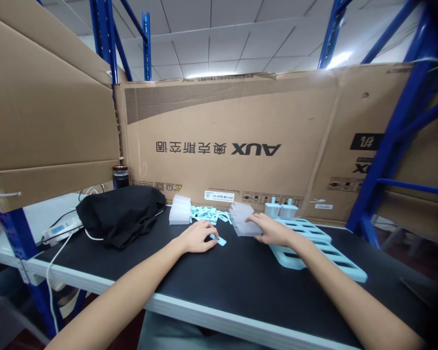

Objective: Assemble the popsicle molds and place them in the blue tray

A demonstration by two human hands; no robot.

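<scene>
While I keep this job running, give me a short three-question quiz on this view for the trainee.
1. Multiple choice: what does the left hand hold?
A) A white cable
B) A flat light-blue piece
C) A cardboard flap
2. True or false: the right hand is at the black cloth.
3. Count: how many pale cups with upright handles stand beyond the right hand?

Key:
1. B.
2. False; it is at a stack of translucent pieces.
3. Two.
</scene>
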